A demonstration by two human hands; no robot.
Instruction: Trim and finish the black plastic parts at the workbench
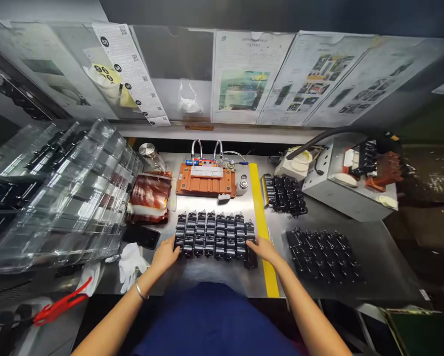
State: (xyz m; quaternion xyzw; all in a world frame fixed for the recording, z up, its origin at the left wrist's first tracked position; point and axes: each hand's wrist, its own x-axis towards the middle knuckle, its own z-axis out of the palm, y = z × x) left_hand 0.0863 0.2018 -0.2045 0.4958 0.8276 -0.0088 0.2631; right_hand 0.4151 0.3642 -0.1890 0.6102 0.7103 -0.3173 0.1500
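Several rows of black molded plastic parts (pixel 214 235) lie side by side on the metal bench in front of me. My left hand (pixel 165 256) grips the left end of the group, its thumb along the near side. At the opposite end my right hand (pixel 263 248) holds the outermost row, which sits slightly nearer to me than the others. Fingertips of both hands are partly hidden by the parts. Beyond the rows stands an orange fixture (pixel 206 185) with a white strip on top and two looped cables.
Clear plastic trays (pixel 73 198) are stacked at left, near reddish film sheets (pixel 150 198), a phone (pixel 142 236) and white gloves (pixel 131 264). Right of the yellow tape (pixel 261 212) lie more black parts (pixel 324 254) and a grey metal box (pixel 340 188). Red-handled pliers (pixel 61 306) are lower left.
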